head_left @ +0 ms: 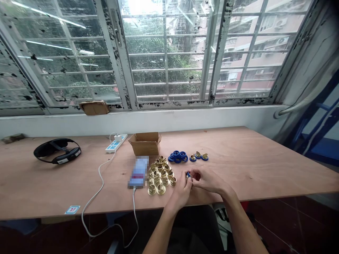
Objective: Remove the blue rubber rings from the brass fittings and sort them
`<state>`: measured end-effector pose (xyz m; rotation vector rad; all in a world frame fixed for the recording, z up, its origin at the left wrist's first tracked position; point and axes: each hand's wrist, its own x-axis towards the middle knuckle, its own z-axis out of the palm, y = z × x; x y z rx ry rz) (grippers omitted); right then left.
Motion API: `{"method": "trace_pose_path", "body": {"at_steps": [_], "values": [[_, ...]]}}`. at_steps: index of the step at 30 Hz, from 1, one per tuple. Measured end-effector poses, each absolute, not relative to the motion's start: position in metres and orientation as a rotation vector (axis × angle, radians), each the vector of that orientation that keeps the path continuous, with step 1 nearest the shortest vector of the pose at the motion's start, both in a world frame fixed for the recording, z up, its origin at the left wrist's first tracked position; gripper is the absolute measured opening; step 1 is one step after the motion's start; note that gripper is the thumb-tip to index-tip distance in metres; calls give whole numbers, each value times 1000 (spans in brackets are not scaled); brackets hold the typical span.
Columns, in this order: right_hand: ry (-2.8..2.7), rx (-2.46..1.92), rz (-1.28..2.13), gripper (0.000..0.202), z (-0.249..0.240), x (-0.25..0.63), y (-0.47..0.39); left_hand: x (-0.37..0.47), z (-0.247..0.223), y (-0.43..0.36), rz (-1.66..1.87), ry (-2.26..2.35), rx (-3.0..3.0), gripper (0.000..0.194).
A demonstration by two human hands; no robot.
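Observation:
My left hand point(181, 188) and my right hand point(209, 180) meet at the front of the table, fingertips together. Pinched between them is a blue ring point(188, 174), mostly covered by the fingers; whether a brass piece is inside it I cannot tell. Just left of my left hand stand several shiny brass-coloured pieces point(161, 191) with round flanged bases, grouped closely. Beyond the hands lies a heap of blue rings point(176, 156). To its right, three brass pieces point(204, 156) sit with blue rings around their bases.
A small open cardboard box point(145, 147) stands behind the brass pieces. A phone point(138, 172) lies left of them, its white cable point(100, 173) running to a power strip point(116, 143). A black headset point(57, 151) rests at the far left. Windows rise behind the wooden table point(251, 165).

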<state>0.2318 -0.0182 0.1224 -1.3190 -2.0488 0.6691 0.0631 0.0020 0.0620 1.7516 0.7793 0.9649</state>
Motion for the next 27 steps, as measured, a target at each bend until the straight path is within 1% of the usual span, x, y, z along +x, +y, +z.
{"method": "trace_pose_path", "body": {"at_steps": [4, 9, 14, 19, 24, 27], "values": [[-2100, -1314, 651, 13, 121, 228, -17, 63, 59, 7, 950, 783, 1714, 14], [-2121, -1345, 556, 11, 118, 219, -16, 62, 64, 6, 953, 841, 1672, 19], [-2135, -1382, 491, 8, 121, 213, -20, 59, 72, 3, 921, 846, 1658, 20], [-2152, -1443, 407, 6, 120, 209, -19, 59, 69, 4, 953, 833, 1656, 20], [-2143, -1491, 331, 12, 118, 212, -18, 62, 63, 5, 1013, 826, 1664, 17], [-2160, -1483, 342, 11, 116, 214, -18, 63, 60, 6, 1027, 826, 1681, 17]]}}
